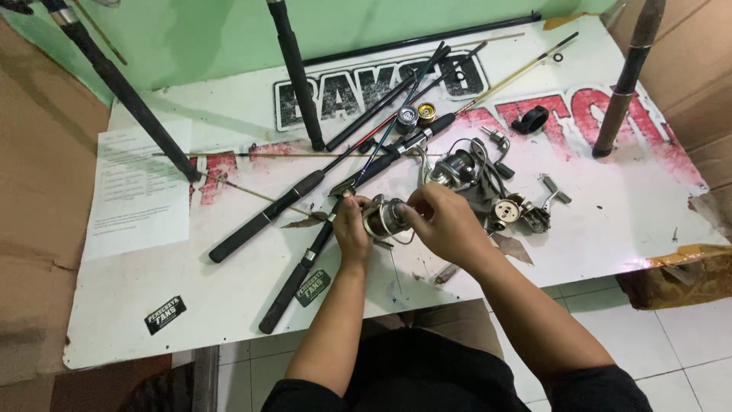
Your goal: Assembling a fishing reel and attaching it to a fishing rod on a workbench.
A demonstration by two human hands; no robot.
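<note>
Pale green painted wall (198, 38) at the back, brown cardboard sheets (38, 175) propped on both sides. The desk (610, 221) is a scuffed white board with faded red lettering, over a white tiled floor (686, 336).

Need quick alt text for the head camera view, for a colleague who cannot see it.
Both hands, left hand and right hand, hold a silver spinning reel over a white table. Black fishing rods lie across the table, with more reel parts right of the hands and a printed paper sheet at left.
</note>
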